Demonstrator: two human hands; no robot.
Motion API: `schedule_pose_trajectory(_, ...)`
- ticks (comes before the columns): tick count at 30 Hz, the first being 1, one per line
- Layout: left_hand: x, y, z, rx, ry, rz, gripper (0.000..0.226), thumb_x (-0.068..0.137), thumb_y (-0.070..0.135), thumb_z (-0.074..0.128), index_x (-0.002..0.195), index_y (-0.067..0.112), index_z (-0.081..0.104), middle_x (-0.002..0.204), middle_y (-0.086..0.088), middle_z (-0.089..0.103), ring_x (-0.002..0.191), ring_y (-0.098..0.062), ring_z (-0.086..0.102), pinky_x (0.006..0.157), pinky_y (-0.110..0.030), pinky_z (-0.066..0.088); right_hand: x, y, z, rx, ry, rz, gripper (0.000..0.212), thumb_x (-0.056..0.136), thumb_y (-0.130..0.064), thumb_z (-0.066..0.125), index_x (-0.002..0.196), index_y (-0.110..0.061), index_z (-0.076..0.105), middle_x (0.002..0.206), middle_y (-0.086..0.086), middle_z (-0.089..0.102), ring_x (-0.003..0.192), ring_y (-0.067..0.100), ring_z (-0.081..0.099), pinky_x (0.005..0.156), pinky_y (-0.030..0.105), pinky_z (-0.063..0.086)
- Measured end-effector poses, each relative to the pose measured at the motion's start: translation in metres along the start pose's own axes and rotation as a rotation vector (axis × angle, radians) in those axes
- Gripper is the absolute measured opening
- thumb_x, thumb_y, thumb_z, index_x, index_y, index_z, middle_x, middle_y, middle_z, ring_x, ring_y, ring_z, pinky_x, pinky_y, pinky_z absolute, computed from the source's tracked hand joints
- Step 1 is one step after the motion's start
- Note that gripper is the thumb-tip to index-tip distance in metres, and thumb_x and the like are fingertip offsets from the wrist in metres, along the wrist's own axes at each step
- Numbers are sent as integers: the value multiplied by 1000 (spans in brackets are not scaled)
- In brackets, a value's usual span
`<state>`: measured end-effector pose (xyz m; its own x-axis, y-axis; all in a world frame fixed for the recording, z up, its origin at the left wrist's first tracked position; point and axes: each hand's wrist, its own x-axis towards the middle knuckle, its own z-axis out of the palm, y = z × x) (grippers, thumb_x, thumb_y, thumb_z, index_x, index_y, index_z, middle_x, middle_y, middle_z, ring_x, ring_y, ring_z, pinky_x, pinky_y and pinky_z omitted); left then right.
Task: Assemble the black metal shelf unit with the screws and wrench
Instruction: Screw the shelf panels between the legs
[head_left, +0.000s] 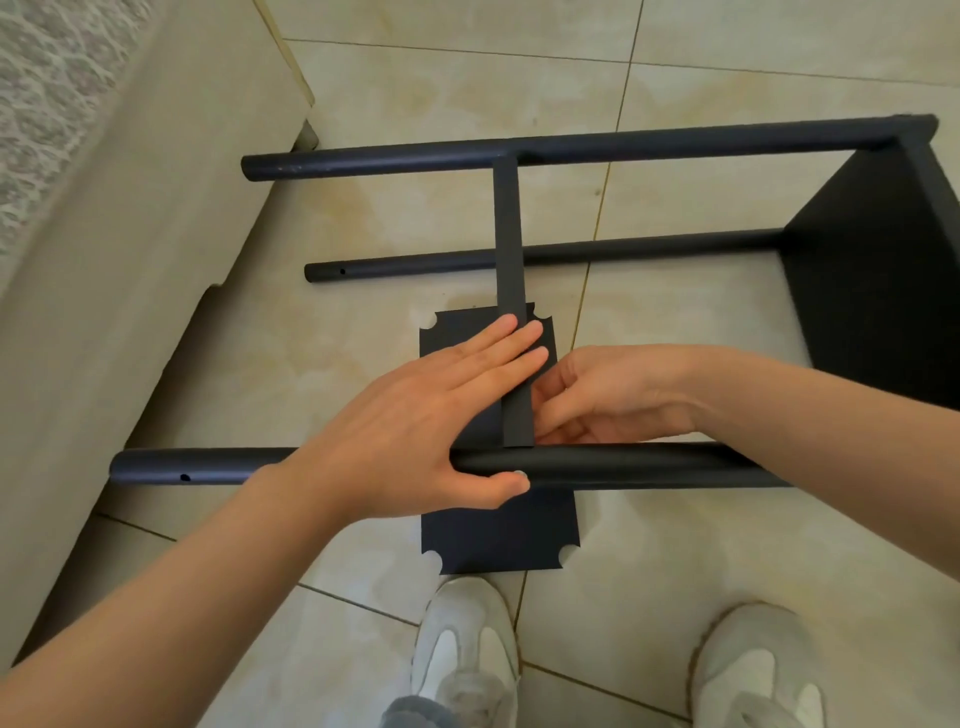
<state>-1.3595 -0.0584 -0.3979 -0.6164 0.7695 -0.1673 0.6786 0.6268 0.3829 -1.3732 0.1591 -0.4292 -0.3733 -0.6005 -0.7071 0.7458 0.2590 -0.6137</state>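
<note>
The black metal shelf unit (872, 270) lies on its side on the tiled floor, with three round poles running left from an end panel. A middle shelf panel (508, 244) stands edge-on between the far pole (415, 156) and the near pole (649, 465). My left hand (415, 421) lies with straight fingers against this panel, its thumb hooked under the near pole. My right hand (608, 395) has its fingers curled at the panel's right face, just above the near pole; what they pinch is hidden. Another loose black panel (498, 540) with notched corners lies flat on the floor beneath.
A beige sofa or mattress edge (119, 270) runs along the left. My two white shoes (467, 649) stand at the bottom, close to the flat panel. The lower pole (415, 262) ends free with a screw hole at its left tip.
</note>
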Motion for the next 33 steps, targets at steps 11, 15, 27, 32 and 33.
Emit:
schedule_pose_trajectory(11,-2,-1,0,-49,13,-1,91,83,71,47,159,30,21,165,22,6,151,5,-5,120,-27,19,6,-1,-4,-30,-44,64,16,92,-4,62,88,-10,76,92,9,73,81,14,70,70,23,56)
schedule_pose_trajectory(15,-2,-1,0,-72,22,1,90,83,69,50,159,29,22,165,21,9,152,4,-3,121,-29,21,10,-2,-2,-13,-38,80,11,92,-3,60,95,-3,71,93,11,70,81,16,69,75,26,57)
schedule_pose_trajectory(27,-3,-4,1,-63,21,7,89,84,70,52,159,32,23,165,25,7,152,3,-1,119,-29,18,15,-3,-2,-127,-57,144,23,94,-12,62,113,-2,67,108,13,68,97,23,64,100,38,49)
schedule_pose_trajectory(32,-3,-3,1,-61,26,7,89,83,70,53,159,33,23,164,27,7,152,4,-1,117,-25,16,14,-3,-4,-132,-85,164,16,94,-16,62,106,-9,70,104,9,71,95,19,66,97,36,49)
schedule_pose_trajectory(33,-3,-3,1,-59,25,6,89,83,70,53,159,33,23,164,27,7,152,4,-1,117,-25,16,14,-3,-5,-130,-87,169,14,94,-16,62,102,-11,72,103,9,71,94,19,66,98,37,48)
